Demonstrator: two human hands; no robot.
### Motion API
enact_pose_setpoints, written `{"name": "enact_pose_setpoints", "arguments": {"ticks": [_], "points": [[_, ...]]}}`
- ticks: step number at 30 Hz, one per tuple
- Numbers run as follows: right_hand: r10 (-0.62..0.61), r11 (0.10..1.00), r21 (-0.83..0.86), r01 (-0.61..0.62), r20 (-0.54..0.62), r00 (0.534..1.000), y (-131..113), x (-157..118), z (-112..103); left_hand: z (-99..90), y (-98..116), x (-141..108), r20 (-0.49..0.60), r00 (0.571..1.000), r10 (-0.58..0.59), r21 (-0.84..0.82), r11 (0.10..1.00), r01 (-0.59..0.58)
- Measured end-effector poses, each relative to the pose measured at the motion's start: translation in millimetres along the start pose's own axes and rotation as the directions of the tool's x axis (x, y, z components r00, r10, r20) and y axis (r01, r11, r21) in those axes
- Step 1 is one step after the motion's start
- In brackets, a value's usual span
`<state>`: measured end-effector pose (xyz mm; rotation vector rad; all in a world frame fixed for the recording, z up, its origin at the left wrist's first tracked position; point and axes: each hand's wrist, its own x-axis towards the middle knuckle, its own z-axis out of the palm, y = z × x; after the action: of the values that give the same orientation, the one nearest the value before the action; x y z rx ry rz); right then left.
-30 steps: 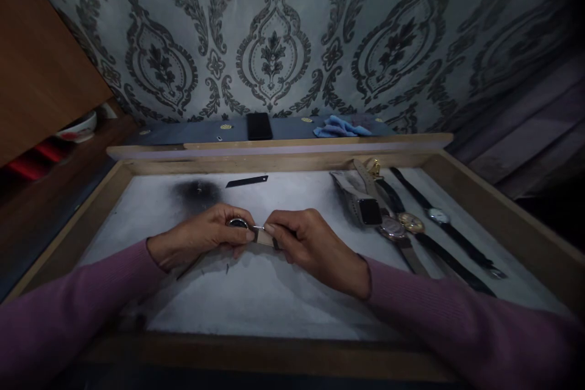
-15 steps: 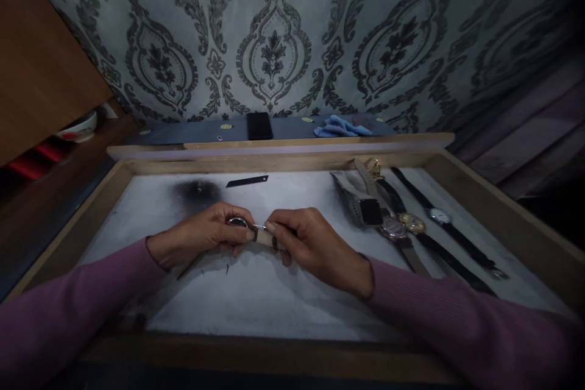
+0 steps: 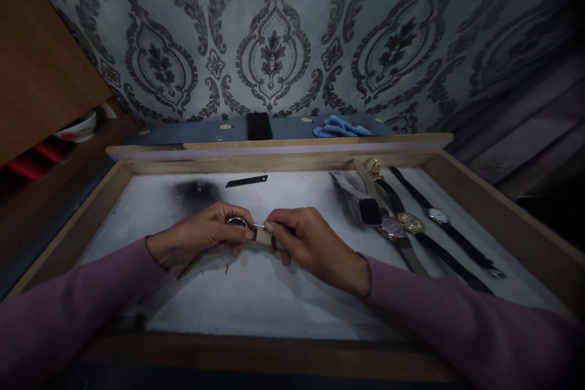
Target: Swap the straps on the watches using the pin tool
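Note:
My left hand (image 3: 217, 228) is closed around a wristwatch (image 3: 237, 221) with a round silver case; its thumb lies over the lower part of the face. The watch's strap (image 3: 263, 237), pale on the side that shows, runs right from the case toward my right hand (image 3: 304, 234). That hand is closed, pinching a thin shiny metal tool (image 3: 259, 226) whose tip points at the join of case and strap. Its lower fingers are behind the strap, and most of the tool is hidden. A dark blade (image 3: 247, 181) lies beyond my hands.
The work is inside a shallow wooden tray (image 3: 283, 163) with raised edges. At its right lie several watches, among them a square-faced smartwatch (image 3: 368, 212) and a gold-faced watch (image 3: 411, 223). Behind the rim are a black phone (image 3: 259, 126) and a blue cloth (image 3: 342, 127).
My right fingers and the metal tool have shifted very slightly at the strap's end. My left hand keeps its hold on the watch.

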<state>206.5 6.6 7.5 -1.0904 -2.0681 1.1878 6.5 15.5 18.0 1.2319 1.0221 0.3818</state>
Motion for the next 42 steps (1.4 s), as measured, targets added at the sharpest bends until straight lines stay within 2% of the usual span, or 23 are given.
{"name": "enact_pose_setpoints", "arguments": {"ticks": [10,20,24,30,42], "points": [[0.012,1.0,0.025,-0.012,0.01,1.0,0.8,0.8,1.1,-1.4,-1.4,0.8,0.008,1.0,-0.005,0.023,1.0,0.005],[0.007,0.996,-0.086,-0.004,0.027,1.0,1.0,1.4,1.4,0.0,1.3,-0.9,-0.001,1.0,-0.006,0.04,0.999,0.006],[0.008,0.999,-0.037,-0.007,0.043,0.999,1.4,2.7,0.9,-0.6,0.0,-0.3,0.012,1.0,0.005,0.016,1.0,-0.005],[0.069,0.995,0.069,-0.075,0.09,0.994,1.9,2.9,1.0,-1.3,-0.1,0.1,0.016,1.0,-0.005,0.018,1.0,0.004],[0.013,0.995,0.1,-0.022,0.086,0.996,3.5,1.8,0.6,-1.6,-0.2,0.0,0.025,1.0,-0.007,0.007,1.0,0.007]]}}
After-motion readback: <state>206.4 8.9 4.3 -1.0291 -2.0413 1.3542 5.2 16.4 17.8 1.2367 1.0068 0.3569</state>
